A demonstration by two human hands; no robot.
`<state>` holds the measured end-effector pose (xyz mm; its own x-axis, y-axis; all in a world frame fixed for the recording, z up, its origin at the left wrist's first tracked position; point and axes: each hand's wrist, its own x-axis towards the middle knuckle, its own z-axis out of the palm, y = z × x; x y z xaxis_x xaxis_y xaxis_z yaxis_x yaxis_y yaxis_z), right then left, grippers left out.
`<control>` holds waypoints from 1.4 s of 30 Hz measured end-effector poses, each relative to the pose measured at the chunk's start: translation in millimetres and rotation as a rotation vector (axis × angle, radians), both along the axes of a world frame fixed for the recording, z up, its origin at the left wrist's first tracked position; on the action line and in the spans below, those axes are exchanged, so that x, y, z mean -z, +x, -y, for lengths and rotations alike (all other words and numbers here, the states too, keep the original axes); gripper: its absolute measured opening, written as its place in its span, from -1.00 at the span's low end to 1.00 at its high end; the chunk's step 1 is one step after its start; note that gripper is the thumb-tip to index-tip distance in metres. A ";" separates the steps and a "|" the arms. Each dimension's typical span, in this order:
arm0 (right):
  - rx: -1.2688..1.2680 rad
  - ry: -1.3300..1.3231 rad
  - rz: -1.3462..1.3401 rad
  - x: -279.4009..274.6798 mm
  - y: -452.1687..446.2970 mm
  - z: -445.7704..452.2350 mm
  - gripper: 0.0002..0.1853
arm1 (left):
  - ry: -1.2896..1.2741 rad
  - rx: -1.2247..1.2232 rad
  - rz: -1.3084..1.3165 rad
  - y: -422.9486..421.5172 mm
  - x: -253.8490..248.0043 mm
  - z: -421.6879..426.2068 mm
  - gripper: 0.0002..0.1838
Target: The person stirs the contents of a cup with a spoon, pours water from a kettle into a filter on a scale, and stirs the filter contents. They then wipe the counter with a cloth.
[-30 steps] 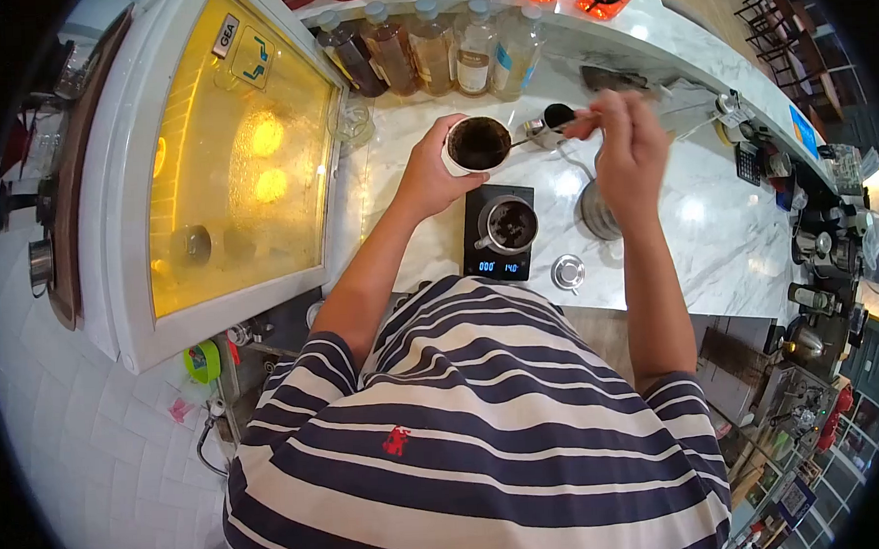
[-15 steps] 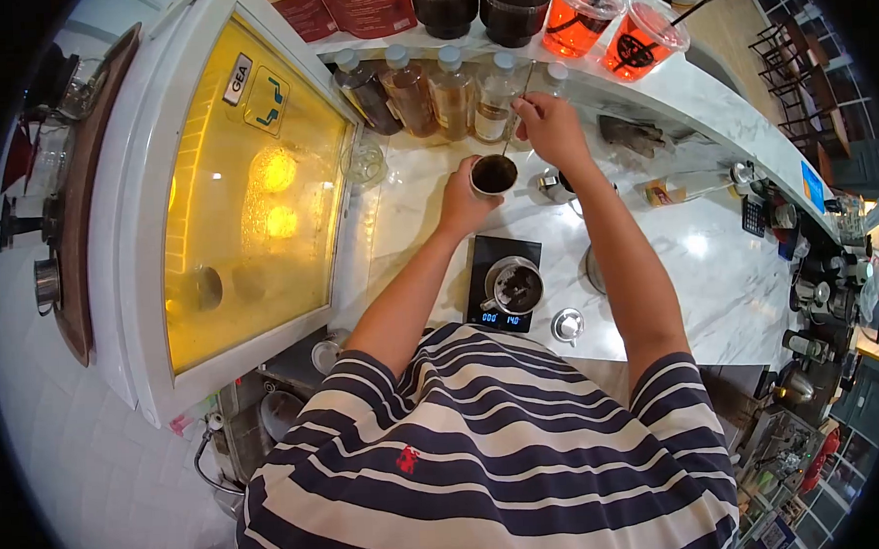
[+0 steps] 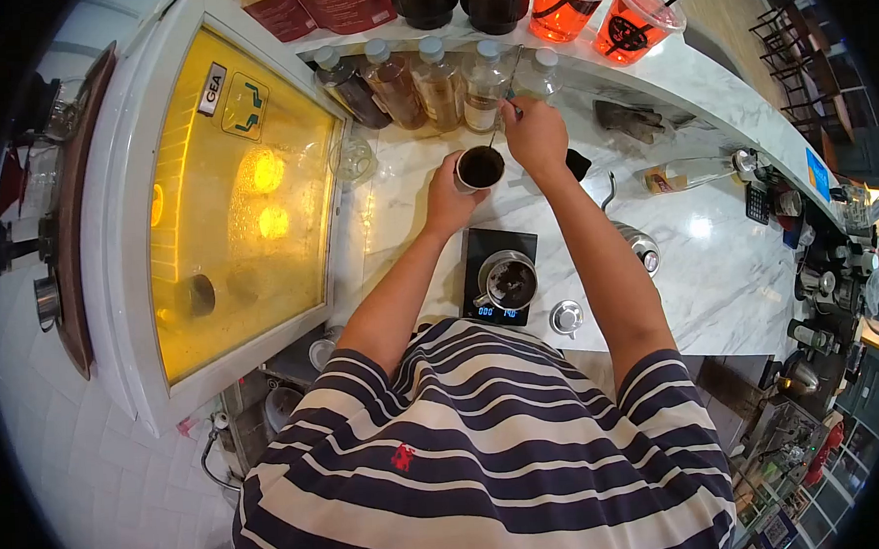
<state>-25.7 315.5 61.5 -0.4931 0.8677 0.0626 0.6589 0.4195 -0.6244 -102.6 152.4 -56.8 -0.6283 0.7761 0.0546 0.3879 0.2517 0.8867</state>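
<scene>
A cup with dark contents is tilted slightly in my left hand, whose fingers wrap round its side. My right hand is closed on a thin metal stirrer, its lower end at the cup's rim. Below the cup, a black scale with lit digits bears a metal cup with dark contents. A small metal lidded item lies to the right of the scale. A metal kettle stands partly behind my right forearm.
Several bottles line the back of the marble counter. Two red drinks with straws stand on the raised ledge. A yellow-lit glass-door cabinet is on the left, a glass jar beside it. A clear bottle lies at right.
From a second ago, my right hand has moved left and up with the stirrer, which now stands steeper. The view has shifted, showing more of the back ledge.
</scene>
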 end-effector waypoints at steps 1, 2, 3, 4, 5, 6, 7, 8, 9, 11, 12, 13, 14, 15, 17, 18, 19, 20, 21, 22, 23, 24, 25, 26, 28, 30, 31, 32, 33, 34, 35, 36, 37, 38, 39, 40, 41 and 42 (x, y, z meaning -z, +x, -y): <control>-0.005 -0.004 -0.009 1.6 0.3 -0.5 -0.71 | -0.001 -0.006 0.011 -0.3 2.1 0.9 -0.13; -0.009 -0.007 -0.018 3.3 0.5 -1.0 -0.71 | -0.001 -0.011 0.021 -0.8 4.1 1.5 -0.13; -0.014 -0.010 -0.026 4.0 0.6 -1.2 -0.71 | -0.007 -0.016 0.017 -1.3 5.5 1.9 -0.13; -0.018 0.000 -0.026 4.8 0.6 -1.3 -0.70 | -0.013 -0.020 0.014 -1.5 7.0 2.5 -0.13; -0.022 0.009 -0.025 5.8 0.7 -1.2 -0.70 | -0.019 -0.024 0.011 -1.5 8.6 3.3 -0.13; -0.027 0.019 -0.024 5.3 1.3 -0.5 -0.70 | -0.005 -0.022 0.016 -2.0 12.4 4.6 -0.14; -0.036 0.011 -0.013 4.6 2.6 0.0 -0.69 | 0.009 -0.020 0.020 -3.4 15.9 6.7 -0.14; -0.046 0.003 -0.002 3.5 4.6 0.1 -0.67 | 0.023 -0.018 0.024 -5.0 19.2 10.1 -0.14; -0.054 -0.005 0.009 -2.2 6.8 1.3 -0.66 | 0.032 -0.021 0.015 -7.2 22.5 15.3 -0.15; -0.058 -0.042 -0.034 -14.2 19.5 5.6 -0.63 | 0.046 -0.028 -0.003 -12.1 28.8 31.2 -0.16; -0.060 -0.062 -0.055 -19.7 28.4 10.3 -0.62 | 0.013 -0.044 -0.001 -12.7 25.9 41.1 -0.16; -0.075 -0.106 -0.110 -21.2 39.3 15.1 -0.62 | -0.021 -0.060 0.000 -11.3 21.9 53.9 -0.16; -0.086 -0.151 -0.164 -22.2 53.3 20.2 -0.62 | -0.056 -0.073 0.001 -8.4 17.7 67.6 -0.16; -0.097 -0.197 -0.218 -22.6 68.7 25.6 -0.61 | -0.048 -0.096 -0.014 -3.6 16.6 81.9 -0.18; -0.064 -0.326 -0.364 -15.2 102.2 44.5 -0.64 | -0.035 -0.132 -0.038 10.8 17.1 111.5 -0.20; -0.024 -0.407 -0.440 -16.1 119.8 58.2 -0.64 | -0.055 -0.128 -0.052 18.3 14.5 124.5 -0.21; 0.021 -0.489 -0.515 -16.2 138.7 73.2 -0.65 | -0.078 -0.122 -0.063 26.3 10.3 138.5 -0.22; 0.056 -0.539 -0.531 -17.1 156.6 86.6 -0.66 | -0.103 -0.115 -0.078 33.8 7.9 149.5 -0.23; 0.094 -0.549 -0.555 -9.6 175.0 100.8 -0.66 | -0.116 -0.105 -0.079 42.1 8.2 160.3 -0.24; 0.129 -0.557 -0.581 1.1 191.8 114.5 -0.67 | -0.126 -0.098 -0.084 48.0 8.7 170.0 -0.25; 0.158 -0.558 -0.612 9.5 206.1 125.2 -0.68 | -0.130 -0.094 -0.093 51.0 9.3 175.2 -0.26; 0.199 -0.558 -0.617 10.1 219.7 138.6 -0.70 | -0.120 -0.068 -0.138 53.8 12.0 181.1 -0.27; 0.252 -0.495 -0.602 10.9 233.1 149.8 -0.71 | -0.109 -0.046 -0.183 56.4 15.8 186.9 -0.28; 0.302 -0.433 -0.584 11.8 246.9 159.8 -0.72 | -0.099 -0.026 -0.226 60.5 19.7 193.1 -0.29; 0.357 -0.285 -0.555 19.3 275.3 165.9 -0.75 | -0.176 -0.013 -0.308 70.2 16.9 199.5 -0.32; 0.432 -0.167 -0.509 22.7 301.8 161.0 -0.76 | -0.219 -0.013 -0.382 78.8 17.6 205.8 -0.35; 0.461 -0.096 -0.474 22.3 311.5 156.6 -0.76 | -0.220 -0.018 -0.413 83.3 21.0 208.0 -0.38; 0.482 -0.015 -0.435 22.9 318.0 152.0 -0.75 | -0.222 -0.026 -0.444 87.9 23.6 209.4 -0.40; 0.501 0.066 -0.397 23.3 322.5 146.0 -0.73 | -0.213 -0.032 -0.463 92.6 27.8 211.0 -0.42; 0.519 0.146 -0.358 24.0 327.2 138.4 -0.71 | -0.205 -0.040 -0.482 97.6 30.6 212.2 -0.44; 0.508 0.259 -0.256 29.1 333.3 129.6 -0.69 | -0.201 -0.047 -0.501 103.3 32.9 214.9 -0.46; 0.496 0.369 -0.154 39.4 339.2 120.7 -0.67 | -0.212 -0.051 -0.496 110.2 32.0 217.5 -0.47; 0.483 0.479 -0.055 51.8 343.6 111.6 -0.65 | -0.222 -0.053 -0.494 116.5 30.8 219.2 -0.47; 0.492 0.403 -0.161 66.0 346.5 103.0 -0.57 | -0.231 -0.053 -0.494 121.2 29.9 221.4 -0.47; 0.498 0.204 -0.193 69.3 345.9 100.3 -0.56 | -0.235 -0.065 -0.504 125.6 31.0 224.4 -0.47; 0.502 0.008 -0.223 71.7 346.9 97.4 -0.54 | -0.235 -0.075 -0.513 130.2 32.5 225.9 -0.48; 0.502 -0.186 -0.250 73.6 349.9 94.5 -0.53 | -0.234 -0.084 -0.521 134.0 34.8 225.9 -0.48; 0.492 -0.122 -0.243 69.8 346.4 97.8 -0.51 | -0.229 -0.093 -0.529 137.9 35.3 225.6 -0.48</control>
<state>320.7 217.6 -8.3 -0.0126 0.9999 0.0083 0.5901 0.0142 -0.8072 35.3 -73.2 -92.1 -0.6277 0.7478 0.2165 0.7300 0.4687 0.4975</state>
